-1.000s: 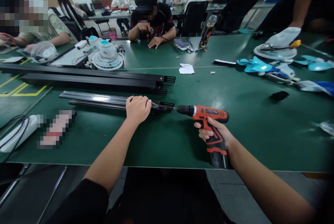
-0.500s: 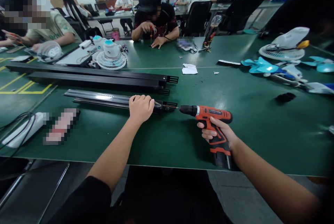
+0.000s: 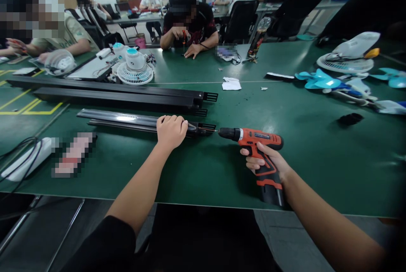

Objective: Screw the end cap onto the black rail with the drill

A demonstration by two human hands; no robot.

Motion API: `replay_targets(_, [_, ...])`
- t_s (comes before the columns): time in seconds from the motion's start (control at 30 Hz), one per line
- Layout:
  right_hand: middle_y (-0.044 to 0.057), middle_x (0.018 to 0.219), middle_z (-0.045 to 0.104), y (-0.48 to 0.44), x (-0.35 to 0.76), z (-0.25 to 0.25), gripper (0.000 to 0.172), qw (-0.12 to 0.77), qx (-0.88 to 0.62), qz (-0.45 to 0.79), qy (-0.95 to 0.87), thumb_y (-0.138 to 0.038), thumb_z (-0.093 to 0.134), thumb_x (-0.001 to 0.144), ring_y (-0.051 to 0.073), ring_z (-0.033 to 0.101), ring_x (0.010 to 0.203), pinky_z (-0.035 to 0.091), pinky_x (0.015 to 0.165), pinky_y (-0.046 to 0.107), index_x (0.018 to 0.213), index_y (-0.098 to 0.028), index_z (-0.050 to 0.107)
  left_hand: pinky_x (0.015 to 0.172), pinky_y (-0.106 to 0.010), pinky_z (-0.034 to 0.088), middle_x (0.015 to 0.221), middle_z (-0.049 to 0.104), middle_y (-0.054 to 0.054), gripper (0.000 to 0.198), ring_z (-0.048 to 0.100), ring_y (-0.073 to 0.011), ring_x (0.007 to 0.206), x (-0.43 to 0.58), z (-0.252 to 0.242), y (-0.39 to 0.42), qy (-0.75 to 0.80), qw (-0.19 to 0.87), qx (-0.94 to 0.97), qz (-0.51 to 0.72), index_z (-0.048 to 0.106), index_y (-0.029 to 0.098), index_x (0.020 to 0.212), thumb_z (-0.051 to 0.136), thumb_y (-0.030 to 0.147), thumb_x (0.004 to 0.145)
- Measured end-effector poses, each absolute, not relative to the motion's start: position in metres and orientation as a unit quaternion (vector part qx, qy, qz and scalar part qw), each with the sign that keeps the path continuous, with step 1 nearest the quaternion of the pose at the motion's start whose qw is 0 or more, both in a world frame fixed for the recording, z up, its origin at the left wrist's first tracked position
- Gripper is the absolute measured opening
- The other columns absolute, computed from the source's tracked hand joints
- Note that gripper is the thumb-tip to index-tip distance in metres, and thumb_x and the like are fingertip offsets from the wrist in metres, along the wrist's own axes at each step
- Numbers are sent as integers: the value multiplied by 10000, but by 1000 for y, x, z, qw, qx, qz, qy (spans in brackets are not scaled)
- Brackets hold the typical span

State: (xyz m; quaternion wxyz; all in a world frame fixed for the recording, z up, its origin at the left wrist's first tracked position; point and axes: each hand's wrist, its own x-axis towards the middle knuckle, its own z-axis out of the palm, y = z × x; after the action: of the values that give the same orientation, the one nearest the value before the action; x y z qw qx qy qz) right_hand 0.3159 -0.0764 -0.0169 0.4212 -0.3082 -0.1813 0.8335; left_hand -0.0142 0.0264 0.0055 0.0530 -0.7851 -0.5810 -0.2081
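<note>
My left hand [image 3: 171, 131] is closed over the near black rail [image 3: 127, 120], pressing it to the green table [image 3: 317, 149] close to its right end. My right hand [image 3: 264, 161] grips the handle of an orange cordless drill [image 3: 253, 141]. The drill lies level, and its bit points left into the slotted end cap [image 3: 205, 128] of that rail. Two longer black rails [image 3: 120, 92] lie side by side just behind it.
Small white desk fans [image 3: 135, 69] stand behind the rails. Blue fan blades and fan parts [image 3: 333, 82] lie at the right. A white paper scrap [image 3: 231, 85] sits mid-table. Cables and a white device [image 3: 22, 162] are at the near left. Other people sit across the table.
The view has shifted a little. Both hands, the drill and the rail keep the same pose, with the bit still at the rail's end.
</note>
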Motion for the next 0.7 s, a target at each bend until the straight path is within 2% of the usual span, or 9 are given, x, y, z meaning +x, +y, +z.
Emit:
replay_targets(0.17, [-1,780,604,-77,316,-15,338,414,-307,830,-213,-411,857,805,55,356,504,500,484,176,947,-175,661,1059,-478,329,947,743,-65,440,658,-265,980,-16,9,28,-577,48,-795,-182,677,227,897,304,375,1077])
replay_targets(0.37, [20,768,616,-76,318,-14,334,413,-324,818,-237,-415,831,821,84,390,515,484,478,216,994,-183,662,1064,-496,312,987,734,-75,414,649,-276,1012,-18,11,30,-575,29,-804,-151,647,229,913,297,374,1080])
replay_targets(0.7, [33,811,647,-75,316,-17,314,422,-335,810,-233,-403,808,814,81,356,482,457,445,239,986,-194,650,1071,-496,320,1001,734,-87,416,644,-277,1041,-22,13,30,-554,42,-822,-124,632,226,942,274,380,1089])
